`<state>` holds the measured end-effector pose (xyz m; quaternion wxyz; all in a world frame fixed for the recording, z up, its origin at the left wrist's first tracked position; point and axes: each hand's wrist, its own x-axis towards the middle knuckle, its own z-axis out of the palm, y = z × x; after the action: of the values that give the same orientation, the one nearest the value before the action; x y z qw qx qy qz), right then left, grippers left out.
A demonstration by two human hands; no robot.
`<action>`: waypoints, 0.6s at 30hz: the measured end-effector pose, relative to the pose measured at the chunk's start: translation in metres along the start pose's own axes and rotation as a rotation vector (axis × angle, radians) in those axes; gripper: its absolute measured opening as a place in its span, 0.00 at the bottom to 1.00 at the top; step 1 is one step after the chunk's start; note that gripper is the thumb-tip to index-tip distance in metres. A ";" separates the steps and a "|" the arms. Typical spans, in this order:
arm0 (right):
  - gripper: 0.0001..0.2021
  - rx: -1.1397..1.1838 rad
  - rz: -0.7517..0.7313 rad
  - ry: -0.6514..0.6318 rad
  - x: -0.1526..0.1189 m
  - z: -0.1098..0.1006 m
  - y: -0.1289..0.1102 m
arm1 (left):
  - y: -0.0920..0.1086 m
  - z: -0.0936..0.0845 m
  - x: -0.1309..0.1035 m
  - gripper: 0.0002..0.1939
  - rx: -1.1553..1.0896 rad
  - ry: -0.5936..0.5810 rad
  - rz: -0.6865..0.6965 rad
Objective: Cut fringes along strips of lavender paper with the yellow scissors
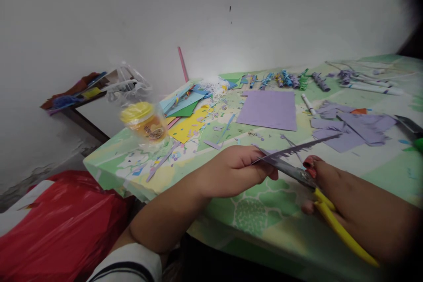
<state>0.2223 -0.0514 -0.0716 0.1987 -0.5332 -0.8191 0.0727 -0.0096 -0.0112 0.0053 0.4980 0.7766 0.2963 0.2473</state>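
My left hand (236, 171) pinches a strip of purple paper (297, 147) whose edge is cut into a fringe. The strip is held nearly edge-on, pointing right. In my right hand (325, 176) are scissors with yellow handles (343, 229); the fingers are wrapped round the handles. The scissor blades (291, 169) reach left to the paper close to my left fingers, and their tips are hidden there. Beyond both hands lies a flat purple sheet (267, 110). Several fringed purple pieces (350, 130) lie in a loose pile to the right.
Rolled, tied paper bundles (286, 78) line the table's back by the wall. White markers (309, 105) lie nearby. A yellow-lidded cup (142, 121) in clear plastic stands left, beside coloured sheets (188, 125) and scraps. A red plastic bag (66, 224) sits below the table's left edge.
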 end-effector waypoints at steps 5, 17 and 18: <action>0.17 -0.048 0.001 0.012 -0.001 0.002 0.002 | -0.003 0.000 -0.002 0.06 -0.113 -0.042 -0.034; 0.19 -0.042 0.054 -0.021 0.000 0.003 0.002 | -0.003 0.001 -0.001 0.09 -0.344 -0.070 -0.141; 0.19 -0.039 0.055 -0.016 0.000 0.002 0.003 | -0.003 0.001 -0.001 0.08 -0.350 -0.057 -0.142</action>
<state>0.2244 -0.0500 -0.0749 0.1794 -0.5589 -0.8069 0.0664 -0.0101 -0.0115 0.0015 0.6498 0.6620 0.2885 0.2373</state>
